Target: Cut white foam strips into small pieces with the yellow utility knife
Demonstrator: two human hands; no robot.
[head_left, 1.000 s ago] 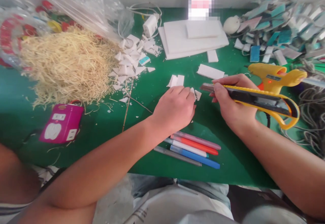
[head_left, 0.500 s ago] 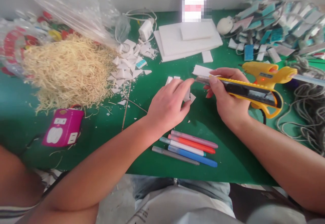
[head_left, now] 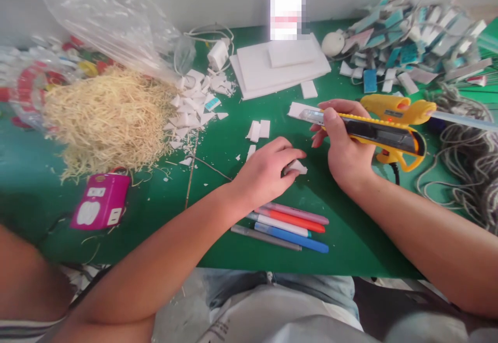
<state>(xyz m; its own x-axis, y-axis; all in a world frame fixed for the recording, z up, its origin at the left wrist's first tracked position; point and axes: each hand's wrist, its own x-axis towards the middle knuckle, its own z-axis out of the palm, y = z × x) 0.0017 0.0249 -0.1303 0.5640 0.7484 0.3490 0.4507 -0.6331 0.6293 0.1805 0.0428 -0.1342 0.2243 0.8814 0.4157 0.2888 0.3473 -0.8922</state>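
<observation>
While the right hand grasps a yellow utility knife, the left hand curves about a white scrap between its thumb and fingers; whether it grips cannot be told.

Craft workshop; cutter, glue gun

Pens Nearest Me, Boards at the Back

My left hand is just behind the pens, a scrap between its thumb and finger. My right hand holds the cutter; beyond it lies the glue gun, with tangled cord to its right. On my left, straw sits behind the socket box, and offcuts lie between the straw and the boards.
</observation>
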